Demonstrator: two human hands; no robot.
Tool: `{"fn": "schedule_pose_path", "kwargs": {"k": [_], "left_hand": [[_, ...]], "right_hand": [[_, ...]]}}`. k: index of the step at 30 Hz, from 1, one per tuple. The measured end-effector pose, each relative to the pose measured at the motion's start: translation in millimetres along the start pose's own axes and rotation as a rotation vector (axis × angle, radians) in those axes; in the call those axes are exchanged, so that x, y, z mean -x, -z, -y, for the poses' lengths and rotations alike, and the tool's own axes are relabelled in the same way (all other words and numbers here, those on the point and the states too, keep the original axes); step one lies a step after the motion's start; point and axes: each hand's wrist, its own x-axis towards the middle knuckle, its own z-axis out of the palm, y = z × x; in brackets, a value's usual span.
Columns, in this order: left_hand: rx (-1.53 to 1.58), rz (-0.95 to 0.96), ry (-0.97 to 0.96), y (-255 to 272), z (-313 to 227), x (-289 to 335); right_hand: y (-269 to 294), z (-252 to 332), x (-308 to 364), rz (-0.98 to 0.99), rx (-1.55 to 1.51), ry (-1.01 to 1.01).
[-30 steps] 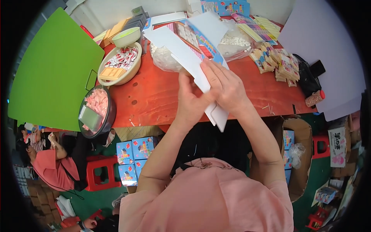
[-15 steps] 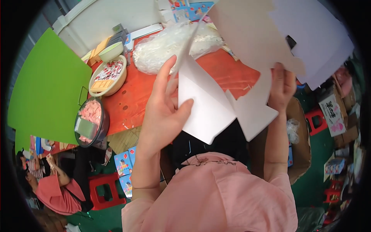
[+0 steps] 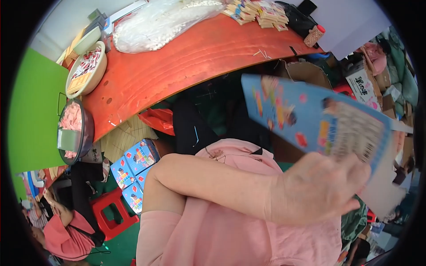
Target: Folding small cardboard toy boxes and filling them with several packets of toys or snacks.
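Observation:
My left forearm reaches across my body to the right. At its end my left hand [image 3: 317,188], slightly blurred, has its fingers closed on the lower edge of a blue printed cardboard sheet [image 3: 284,111]. The sheet is tilted, with its coloured picture side showing, and a pale part of it or of another card sticks out beyond the hand. My right hand is not in view. Left of my lap stand several blue printed boxes [image 3: 135,162] with similar pictures.
A red table [image 3: 177,57] curves across in front. On it are a bag of white pieces [image 3: 155,26], a cream basin [image 3: 101,73] of packets and stacked small packs [image 3: 270,15]. A dark tub [image 3: 86,128] of pink packets stands left, near a red stool [image 3: 113,213] and a seated person [image 3: 66,235].
My left hand has swung across to the right, and the card's blue printed side shows instead of its white side. My right hand has gone out of view. The view has shifted rightward.

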Motion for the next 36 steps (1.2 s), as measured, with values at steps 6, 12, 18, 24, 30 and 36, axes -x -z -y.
{"fn": "schedule_pose_path", "kwargs": {"k": [6,12,18,24,30,36], "left_hand": [[-0.131,-0.006,0.488,46,64,25],[0.425,-0.556,0.757,143,103,56],[-0.113,-0.439,0.887,146,161,105],[-0.301,-0.267,1.042,153,220,116],[-0.147,0.147,0.981,152,238,57],[0.061,0.42,1.08,168,287,19]], "right_hand": [[22,-43,-10,0.091,0.086,-0.202],[-163,-48,10,0.438,0.164,0.243],[-226,-127,63,0.548,0.121,0.148],[-203,-177,51,0.6,0.11,-0.106],[-141,-204,3,0.64,0.079,-0.253],[-124,-235,2,0.596,0.034,-0.525]]}}
